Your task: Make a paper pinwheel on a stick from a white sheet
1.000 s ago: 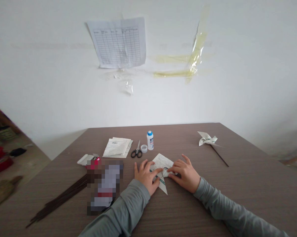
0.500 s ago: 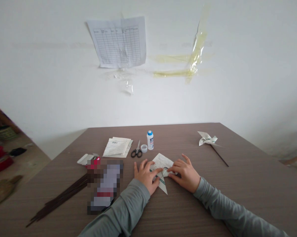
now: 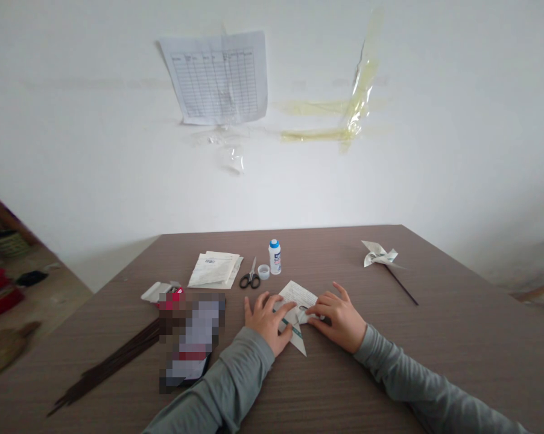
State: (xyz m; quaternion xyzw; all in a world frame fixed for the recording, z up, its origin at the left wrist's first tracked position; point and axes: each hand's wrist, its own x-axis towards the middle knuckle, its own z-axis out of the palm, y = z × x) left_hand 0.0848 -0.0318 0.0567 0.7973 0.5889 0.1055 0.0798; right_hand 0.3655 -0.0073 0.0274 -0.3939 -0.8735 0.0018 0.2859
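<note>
A printed sheet of paper, cut and partly folded toward its middle, lies on the table between my hands. My left hand rests on its left side with the fingers spread, its index finger and thumb touching the paper. From the right, my right hand pinches a folded paper flap near the centre with thumb and fingertips. Part of the sheet is covered by both hands. Beyond them stand a glue bottle with a blue top and a small clear cap; black-handled scissors lie beside these.
A finished paper pinwheel on a dark stick lies at the right. Leftward are stacked papers, an open red-and-white box, a pixelated phone-like object and a bundle of dark sticks. The wall rises behind the table.
My left index finger has lifted slightly back from the centre of the paper. My right hand stays almost still at the flap.
</note>
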